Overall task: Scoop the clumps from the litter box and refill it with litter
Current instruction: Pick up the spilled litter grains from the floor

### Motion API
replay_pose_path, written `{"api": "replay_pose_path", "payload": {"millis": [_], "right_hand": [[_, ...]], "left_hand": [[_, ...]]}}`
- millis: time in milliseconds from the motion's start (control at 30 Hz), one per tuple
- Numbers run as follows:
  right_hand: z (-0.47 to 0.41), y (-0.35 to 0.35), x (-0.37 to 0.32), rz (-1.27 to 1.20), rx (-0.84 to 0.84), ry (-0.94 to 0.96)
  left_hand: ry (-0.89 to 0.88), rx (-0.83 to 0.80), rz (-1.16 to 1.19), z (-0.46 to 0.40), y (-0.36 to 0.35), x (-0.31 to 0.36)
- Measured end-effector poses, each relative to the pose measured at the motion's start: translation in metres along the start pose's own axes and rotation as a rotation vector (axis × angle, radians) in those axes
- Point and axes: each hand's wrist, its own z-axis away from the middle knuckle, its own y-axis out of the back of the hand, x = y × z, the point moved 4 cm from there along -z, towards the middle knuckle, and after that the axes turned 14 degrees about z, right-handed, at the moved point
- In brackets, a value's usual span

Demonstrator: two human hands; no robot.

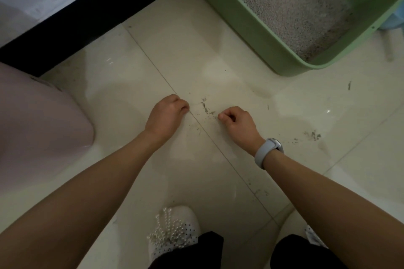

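Note:
A green litter box (247,28) stands on the tiled floor at the upper right, filled with grey litter (290,6). Both my arms reach out over the floor in front of it. My left hand (166,113) hangs with curled fingers and holds nothing. My right hand (237,121), with a grey watch on the wrist, also has its fingers curled and is empty. Neither hand touches the box. No scoop is in view.
Scattered litter crumbs (207,109) lie on the tiles between my hands, with more crumbs (312,135) to the right. A pale pink container (37,129) stands at the left. A black skirting board (91,19) runs along the wall. My white shoes (175,231) are below.

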Motion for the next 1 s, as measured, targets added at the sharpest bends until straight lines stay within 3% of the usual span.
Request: {"api": "replay_pose_path", "payload": {"millis": [267, 467, 633, 800, 1000], "right_hand": [[0.001, 0.001, -0.002, 0.014, -0.005, 0.005], [-0.001, 0.004, -0.004, -0.042, -0.039, -0.053], [0.001, 0.004, -0.004, -0.032, -0.034, -0.070], [0.000, 0.003, -0.005, -0.027, -0.046, -0.068], [0.000, 0.001, -0.003, -0.024, -0.006, -0.051]], "left_hand": [[-0.087, -0.103, -0.115, -0.003, -0.007, 0.002], [0.201, 0.116, 0.085, 0.008, 0.008, -0.013], [0.272, 0.127, 0.143, 0.018, 0.018, -0.018], [0.261, 0.075, 0.183, 0.006, 0.003, -0.006], [0.168, 0.006, 0.055, 0.001, -0.002, 0.000]]}}
